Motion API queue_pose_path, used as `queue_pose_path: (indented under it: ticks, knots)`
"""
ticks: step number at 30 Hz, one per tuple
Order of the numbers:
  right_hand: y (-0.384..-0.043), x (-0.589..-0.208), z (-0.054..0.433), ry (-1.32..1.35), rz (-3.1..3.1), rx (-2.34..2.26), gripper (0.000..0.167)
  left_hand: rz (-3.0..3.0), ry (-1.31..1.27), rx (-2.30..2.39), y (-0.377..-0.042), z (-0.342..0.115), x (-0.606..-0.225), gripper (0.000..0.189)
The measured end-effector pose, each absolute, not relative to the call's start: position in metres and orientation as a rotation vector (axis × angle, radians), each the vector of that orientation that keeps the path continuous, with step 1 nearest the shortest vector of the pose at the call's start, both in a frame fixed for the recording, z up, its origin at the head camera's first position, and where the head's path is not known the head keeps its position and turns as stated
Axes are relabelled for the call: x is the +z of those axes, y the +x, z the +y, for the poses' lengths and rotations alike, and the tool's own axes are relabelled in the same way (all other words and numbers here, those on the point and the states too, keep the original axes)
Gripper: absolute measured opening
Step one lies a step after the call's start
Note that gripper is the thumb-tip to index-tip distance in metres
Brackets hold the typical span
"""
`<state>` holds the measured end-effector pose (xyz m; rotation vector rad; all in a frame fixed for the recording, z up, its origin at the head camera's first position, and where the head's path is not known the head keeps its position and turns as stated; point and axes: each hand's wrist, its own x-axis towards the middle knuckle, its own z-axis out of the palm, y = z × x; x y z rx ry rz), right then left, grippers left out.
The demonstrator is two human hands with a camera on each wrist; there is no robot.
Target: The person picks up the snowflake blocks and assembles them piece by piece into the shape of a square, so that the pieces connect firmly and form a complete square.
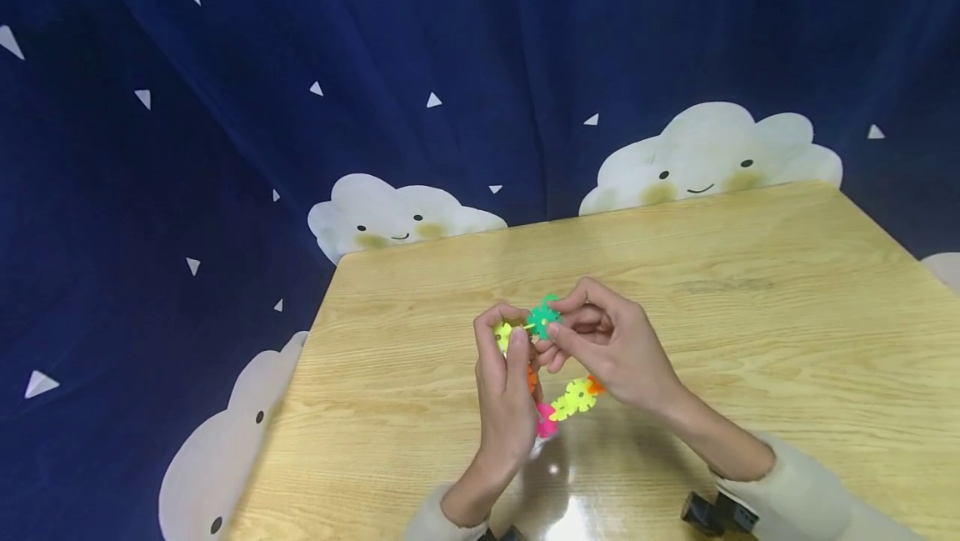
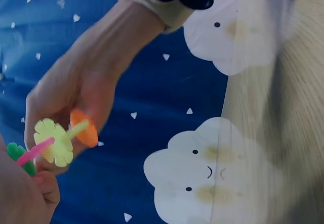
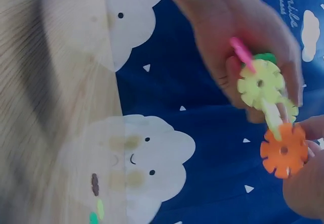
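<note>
Flower-shaped plastic linking discs, slotted into one another, form a chain between the two hands. My left hand (image 1: 504, 399) grips the chain, its thumb and fingers round a yellow disc (image 1: 502, 336). With thumb and forefinger, my right hand (image 1: 622, 349) pinches a green disc (image 1: 543, 323) beside that yellow one. Below the hands hang an orange disc (image 1: 532, 378), partly hidden by the left hand, a pink disc (image 1: 547, 421) and yellow discs (image 1: 581, 395). Another orange disc (image 3: 284, 150) shows at the chain's end in the right wrist view.
A wooden table (image 1: 390, 374) lies under the hands. Behind it hangs a dark blue curtain (image 1: 450, 41) with white triangles and smiling clouds. A few small coloured pieces (image 3: 95, 184) lie near the table's edge in the right wrist view.
</note>
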<state>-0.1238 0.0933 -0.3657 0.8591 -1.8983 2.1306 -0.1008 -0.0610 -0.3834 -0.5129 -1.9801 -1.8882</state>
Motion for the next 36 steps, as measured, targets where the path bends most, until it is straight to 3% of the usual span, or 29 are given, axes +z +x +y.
queue_pose_path:
  ticks: [28, 36]
  knots:
    - [-0.117, -0.347, 0.109, 0.964, -1.965, 2.074, 0.025, -1.923, -0.756, -1.844, -0.098, -0.055, -0.383, 0.013]
    - [-0.121, -0.354, 0.112, 0.947, -1.986, 1.948, 0.028, -1.87, -0.642, -1.938, -0.096, -0.053, -0.383, 0.018]
